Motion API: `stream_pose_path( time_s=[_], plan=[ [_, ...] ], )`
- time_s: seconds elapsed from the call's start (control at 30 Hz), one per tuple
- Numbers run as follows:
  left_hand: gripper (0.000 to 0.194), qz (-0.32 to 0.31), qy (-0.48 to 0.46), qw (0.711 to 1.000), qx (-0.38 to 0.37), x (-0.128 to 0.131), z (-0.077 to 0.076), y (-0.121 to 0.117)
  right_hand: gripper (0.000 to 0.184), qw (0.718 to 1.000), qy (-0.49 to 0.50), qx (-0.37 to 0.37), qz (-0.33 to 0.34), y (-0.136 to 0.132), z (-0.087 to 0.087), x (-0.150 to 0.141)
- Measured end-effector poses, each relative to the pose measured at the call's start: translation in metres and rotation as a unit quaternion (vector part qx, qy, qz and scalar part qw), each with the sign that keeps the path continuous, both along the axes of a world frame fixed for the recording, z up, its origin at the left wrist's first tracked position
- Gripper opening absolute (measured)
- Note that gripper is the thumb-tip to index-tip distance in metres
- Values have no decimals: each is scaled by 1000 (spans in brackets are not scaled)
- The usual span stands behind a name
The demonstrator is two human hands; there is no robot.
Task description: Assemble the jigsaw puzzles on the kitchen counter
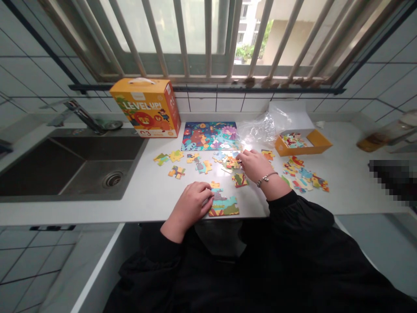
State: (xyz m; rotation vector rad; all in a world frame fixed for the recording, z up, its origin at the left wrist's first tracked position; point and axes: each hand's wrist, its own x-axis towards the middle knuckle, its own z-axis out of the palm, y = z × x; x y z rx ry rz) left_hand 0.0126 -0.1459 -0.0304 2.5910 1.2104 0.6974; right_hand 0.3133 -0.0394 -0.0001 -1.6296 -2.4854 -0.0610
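My left hand (193, 201) rests at the counter's front edge, its fingers curled against the left side of a joined block of jigsaw puzzle pieces (224, 208). That block shows teal, grey and green with a yellow-red lower border. Further forward, my right hand (256, 166) reaches into a cluster of loose puzzle pieces (228, 161), fingertips pinched together at a piece partly hidden beneath them. Just below that hand lies a green and red puzzle piece (240, 180). Other loose pieces (176, 172) are spread to the left. Behind them lies a dark blue picture sheet (210, 135) with animals.
An orange puzzle box (148, 108) with a handle stands at the back left, beside the sink (97, 174). Clear plastic wrap (265, 126) lies near an open orange box (302, 148) containing pieces. More pieces (306, 176) lie right. A glass vessel (387, 132) is far right.
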Motion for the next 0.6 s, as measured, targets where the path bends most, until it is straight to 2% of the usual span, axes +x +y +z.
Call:
stream_pose_path(
  time_s=[0.1,0.2,0.3,0.37,0.43,0.5,0.6],
  plan=[
    [13,-4,6,1000,-1,0,0,0,22,1000,21,0,5,-1,2,-14],
    [12,-11,3,1000,-9,0,1,-2,22,993,76,-10,90,-5,2,-43],
    [30,-26,-4,999,-24,0,3,-3,38,984,94,-40,144,-4,-2,-76],
    [47,-35,-13,999,-32,0,5,-4,56,984,81,-68,144,0,-6,-92],
    [63,-44,-16,998,-39,0,6,-5,65,984,62,-94,134,7,-8,-102],
    [73,-48,-8,998,-45,0,5,-5,62,985,51,-107,127,15,-8,-106],
    [71,-41,11,998,-51,0,4,-6,55,985,44,-107,126,23,-4,-104]
  ],
)
